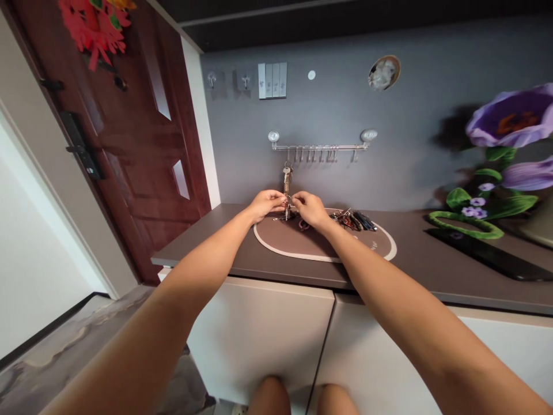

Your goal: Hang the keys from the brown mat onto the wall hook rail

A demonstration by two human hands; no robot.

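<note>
My left hand (268,204) and my right hand (310,207) meet just above the counter, fingers pinched from either side on a small key ring (289,199). A metal key (286,212) dangles from this ring between my fingertips. Right behind them, a bunch of keys with a brown strap (287,180) hangs from the left end of the hook rail (319,147). Whether the strap joins the ring I cannot tell. Under my hands lies a brown oval mat (302,245) with a pale rim. More keys and key fobs (354,220) are heaped on it, right of my right hand.
The hook rail is fixed to the grey wall (328,109). At the right of the counter (415,253) stand a large purple artificial flower (514,118) and a flat black object (488,253). A dark red door (138,132) is at the left, white cabinet doors (263,328) below.
</note>
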